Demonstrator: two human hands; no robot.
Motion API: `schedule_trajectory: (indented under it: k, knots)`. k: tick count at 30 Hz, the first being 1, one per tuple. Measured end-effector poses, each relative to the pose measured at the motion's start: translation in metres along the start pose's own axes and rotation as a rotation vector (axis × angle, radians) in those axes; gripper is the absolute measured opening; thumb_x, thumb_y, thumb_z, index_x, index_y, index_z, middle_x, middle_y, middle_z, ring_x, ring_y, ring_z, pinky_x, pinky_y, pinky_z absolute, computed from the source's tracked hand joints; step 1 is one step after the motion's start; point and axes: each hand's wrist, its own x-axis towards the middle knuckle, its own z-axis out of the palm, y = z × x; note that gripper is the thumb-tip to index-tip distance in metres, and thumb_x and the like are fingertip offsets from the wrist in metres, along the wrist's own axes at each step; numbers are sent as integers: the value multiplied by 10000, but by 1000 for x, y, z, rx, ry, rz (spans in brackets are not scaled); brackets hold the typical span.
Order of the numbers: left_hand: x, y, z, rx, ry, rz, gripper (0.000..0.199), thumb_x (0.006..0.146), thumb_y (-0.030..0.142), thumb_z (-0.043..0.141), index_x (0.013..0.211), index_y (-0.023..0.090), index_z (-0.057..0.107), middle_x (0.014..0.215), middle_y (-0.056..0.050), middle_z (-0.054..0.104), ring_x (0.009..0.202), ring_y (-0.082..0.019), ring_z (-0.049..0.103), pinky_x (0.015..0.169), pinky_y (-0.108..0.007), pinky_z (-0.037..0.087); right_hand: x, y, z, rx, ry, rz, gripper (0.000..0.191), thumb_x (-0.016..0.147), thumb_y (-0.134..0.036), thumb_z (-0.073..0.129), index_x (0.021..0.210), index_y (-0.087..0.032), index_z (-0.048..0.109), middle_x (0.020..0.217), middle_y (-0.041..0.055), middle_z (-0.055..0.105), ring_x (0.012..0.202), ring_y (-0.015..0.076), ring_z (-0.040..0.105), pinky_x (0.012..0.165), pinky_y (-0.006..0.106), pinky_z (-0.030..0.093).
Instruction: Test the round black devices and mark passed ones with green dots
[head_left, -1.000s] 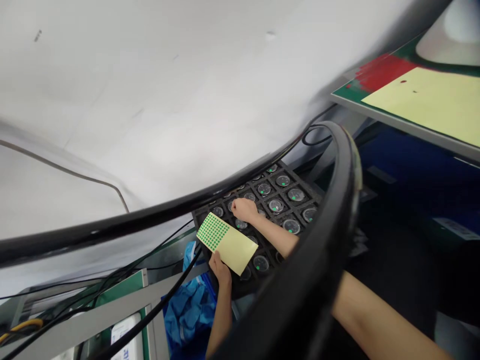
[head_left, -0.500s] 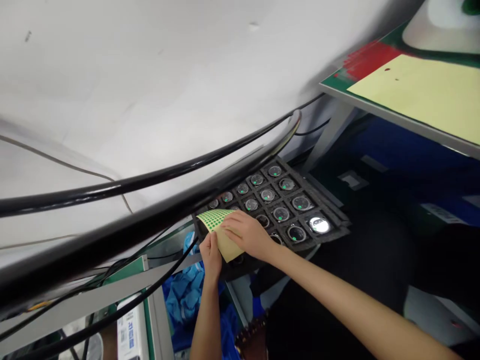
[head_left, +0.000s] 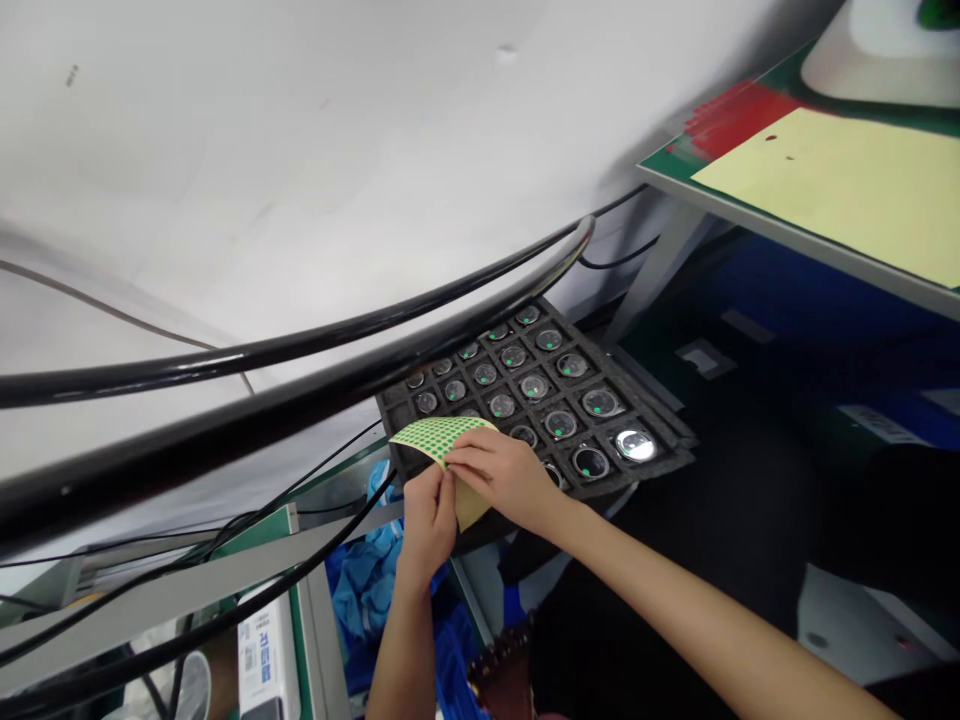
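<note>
My left hand (head_left: 427,522) pinches the near edge of a pale yellow sticker sheet (head_left: 429,436) with rows of small green dots. The sheet bends upward, and its plain part hangs down between my hands. My right hand (head_left: 511,478) is closed at the sheet, its fingertips meeting it close to my left thumb. Whether a single dot is between those fingertips cannot be seen. Under the sheet lies a black compartment tray (head_left: 660,408) holding many round watch-like pieces (head_left: 601,403), most with a green dot on them. My right hand and the sheet hide some compartments.
Thick black bars (head_left: 450,350) cross in front of the tray's far left side. Thin black cables (head_left: 330,540) run at the lower left, near a white box (head_left: 262,650) and blue cloth (head_left: 367,590). A green-topped table (head_left: 660,165) with yellow paper (head_left: 840,190) stands at right.
My left hand has moved slightly right, closer to my right fingertips. The sheet bends more between my hands. The view has shifted a little, showing more of the tray's far rows.
</note>
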Motion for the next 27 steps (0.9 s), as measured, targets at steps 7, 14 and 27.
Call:
schedule_trajectory:
  k: [7, 14, 27]
  knots:
    - [-1, 1, -2, 149, -54, 65, 268, 916, 233, 390, 764, 175, 604, 703, -46, 639, 624, -162, 559, 604, -257, 386, -1, 2, -2, -92, 25, -114, 183, 921, -177, 545, 780, -173, 662, 755, 31, 710, 735, 169, 609, 709, 289, 508]
    - [-2, -6, -4, 155, -64, 59, 277, 922, 236, 378, 886, 180, 647, 791, -84, 689, 711, -198, 628, 655, -282, 437, -3, 3, 6, -43, 67, -50, 119, 927, -200, 544, 902, -175, 657, 813, 43, 713, 783, 167, 621, 730, 281, 502]
    - [20, -117, 41, -210, 439, -254, 315, 914, 368, 559, 1139, 150, 584, 1104, -79, 625, 913, -184, 628, 786, -379, 546, 32, 76, 33, -140, -298, 304, 182, 923, -185, 527, 837, -168, 686, 842, 51, 700, 803, 166, 638, 712, 282, 496]
